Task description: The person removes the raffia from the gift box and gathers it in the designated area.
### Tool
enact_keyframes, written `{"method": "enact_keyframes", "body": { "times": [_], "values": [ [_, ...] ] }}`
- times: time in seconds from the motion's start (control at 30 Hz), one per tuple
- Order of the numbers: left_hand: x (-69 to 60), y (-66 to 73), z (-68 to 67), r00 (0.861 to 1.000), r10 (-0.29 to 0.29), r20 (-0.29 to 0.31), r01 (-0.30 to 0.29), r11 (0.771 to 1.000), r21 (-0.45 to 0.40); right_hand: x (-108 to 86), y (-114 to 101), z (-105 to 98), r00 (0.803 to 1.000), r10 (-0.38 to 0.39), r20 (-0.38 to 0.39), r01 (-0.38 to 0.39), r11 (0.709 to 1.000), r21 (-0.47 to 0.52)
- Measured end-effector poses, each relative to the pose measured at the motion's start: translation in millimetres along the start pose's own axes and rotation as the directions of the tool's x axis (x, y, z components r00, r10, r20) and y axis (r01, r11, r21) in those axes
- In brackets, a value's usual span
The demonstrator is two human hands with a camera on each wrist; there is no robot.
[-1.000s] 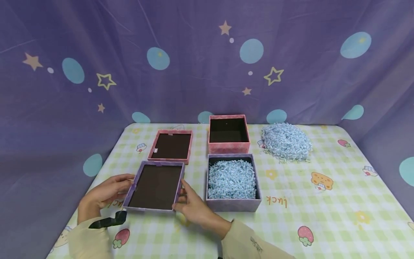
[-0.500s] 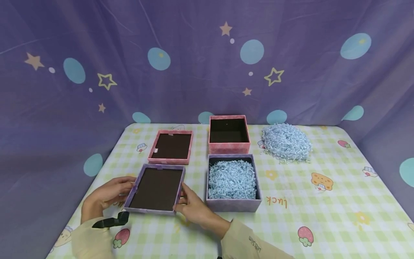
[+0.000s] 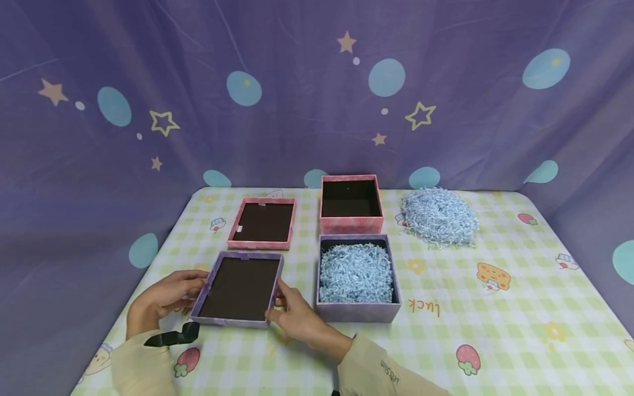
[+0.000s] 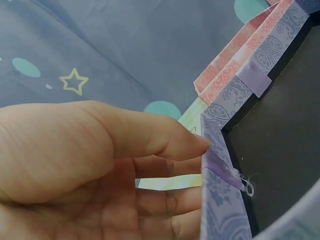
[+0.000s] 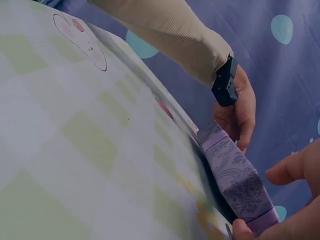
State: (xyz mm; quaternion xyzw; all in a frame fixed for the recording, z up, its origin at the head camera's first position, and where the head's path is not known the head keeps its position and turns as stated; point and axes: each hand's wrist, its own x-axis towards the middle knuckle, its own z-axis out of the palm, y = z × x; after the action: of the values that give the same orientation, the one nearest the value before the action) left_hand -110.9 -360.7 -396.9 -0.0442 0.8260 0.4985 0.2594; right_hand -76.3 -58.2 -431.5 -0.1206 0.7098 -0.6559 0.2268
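Note:
A purple patterned box lid (image 3: 241,289) lies with its dark inside facing up, between my two hands at the table's left front. My left hand (image 3: 170,294) holds its left wall; in the left wrist view the thumb tip (image 4: 197,145) touches the wall and the fingers reach behind it. On the right wall, my right hand (image 3: 297,316) grips near the front corner. Its fingers in the right wrist view reach the lid's end, partly cut off by the frame. A gap shows dark under the lid there; contact with the table cannot be told.
Right of the lid stands a purple box (image 3: 359,313) filled with blue shredded paper (image 3: 355,274). Behind are an upturned pink lid (image 3: 262,222) and an open pink box (image 3: 351,224). A heap of blue shredded paper (image 3: 438,216) lies at the back right.
The purple lid has come slightly down and nearer to me, its back edge drawing away from the pink lid. Both hands have kept hold of it; the last half second shows almost no motion.

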Motion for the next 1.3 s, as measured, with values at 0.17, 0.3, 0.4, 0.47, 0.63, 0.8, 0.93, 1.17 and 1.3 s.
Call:
{"method": "enact_keyframes", "body": {
  "times": [0.17, 0.3, 0.4, 0.47, 0.63, 0.8, 0.93, 1.17, 1.3],
  "values": [
    [-1.7, 7.0, 1.8, 1.000, -0.014, -0.015, 0.014, 1.000, 0.014, -2.6, -2.6, -0.5, 1.000, 0.008, -0.022, -0.009, 0.999, -0.050],
    [-3.2, 17.0, 2.7, 0.995, -0.033, -0.097, 0.039, 0.997, 0.061, -6.5, -7.3, -3.5, 1.000, 0.011, -0.021, -0.013, 0.997, -0.071],
    [-5.1, 28.0, 1.7, 0.981, -0.038, -0.190, 0.059, 0.992, 0.111, -10.0, -13.8, -6.2, 1.000, -0.008, 0.008, 0.009, 0.996, -0.090],
    [-5.5, 35.8, 1.5, 0.970, -0.026, -0.243, 0.059, 0.990, 0.128, -12.7, -19.5, -7.8, 0.999, -0.041, 0.034, 0.044, 0.994, -0.105],
    [-5.0, 57.3, 5.5, 0.953, 0.065, -0.296, -0.015, 0.986, 0.168, -20.5, -37.4, -10.3, 0.986, -0.141, 0.087, 0.153, 0.977, -0.151],
    [-3.2, 84.5, 17.0, 0.947, 0.154, -0.280, -0.108, 0.979, 0.174, -29.4, -55.1, -16.4, 0.963, -0.250, 0.098, 0.266, 0.935, -0.233],
    [2.5, 104.3, 33.0, 0.948, 0.201, -0.248, -0.162, 0.972, 0.170, -35.4, -67.0, -27.4, 0.941, -0.328, 0.087, 0.339, 0.899, -0.278],
    [11.0, 129.3, 60.6, 0.941, 0.307, -0.142, -0.287, 0.947, 0.143, -37.9, -82.1, -53.1, 0.906, -0.421, 0.047, 0.410, 0.846, -0.340],
    [15.1, 141.1, 71.1, 0.930, 0.347, -0.122, -0.331, 0.934, 0.132, -40.0, -88.1, -72.1, 0.916, -0.401, 0.016, 0.376, 0.845, -0.379]
  ]
}}
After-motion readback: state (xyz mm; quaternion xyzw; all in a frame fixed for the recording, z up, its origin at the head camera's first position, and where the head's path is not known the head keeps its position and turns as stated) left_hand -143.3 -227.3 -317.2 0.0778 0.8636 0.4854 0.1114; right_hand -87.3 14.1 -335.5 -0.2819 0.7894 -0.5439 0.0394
